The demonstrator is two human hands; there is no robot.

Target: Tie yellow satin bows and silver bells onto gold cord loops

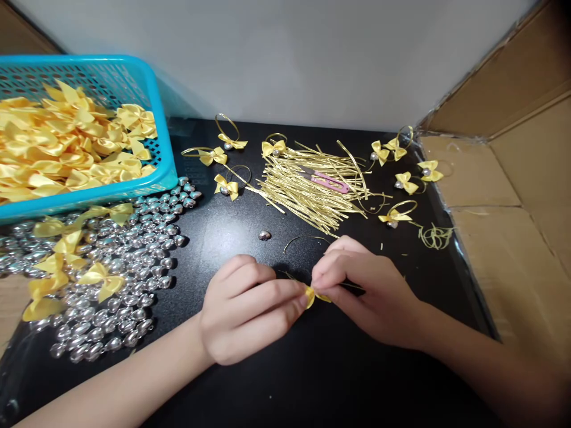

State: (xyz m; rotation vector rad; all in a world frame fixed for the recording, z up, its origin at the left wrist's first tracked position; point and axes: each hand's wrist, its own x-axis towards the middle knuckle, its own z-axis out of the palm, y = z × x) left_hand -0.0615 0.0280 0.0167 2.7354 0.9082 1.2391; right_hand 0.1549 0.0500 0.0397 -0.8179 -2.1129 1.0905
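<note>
Both hands are working near the middle of the black worktop (312, 374), a bit toward the front edge. The left hand (250, 312) and right hand (375, 297) each have their grip pinched shut on the same little yellow bow (313, 295), one from each side. A thin gold wire (303, 237) arcs up just behind it.

A blue basket (89, 199) full of bows takes the back left corner, and silver beads (134, 261) are spilled in front of it along the left edge. One stray bead (264, 235) lies just behind the hands. The gold ties (294, 190) are piled toward the back with a pink clipper (328, 181) on top, and finished bows (405, 183) are scattered near the right edge, where a cardboard box (513, 178) butts up. The bare patch is the front strip around the wrists.
</note>
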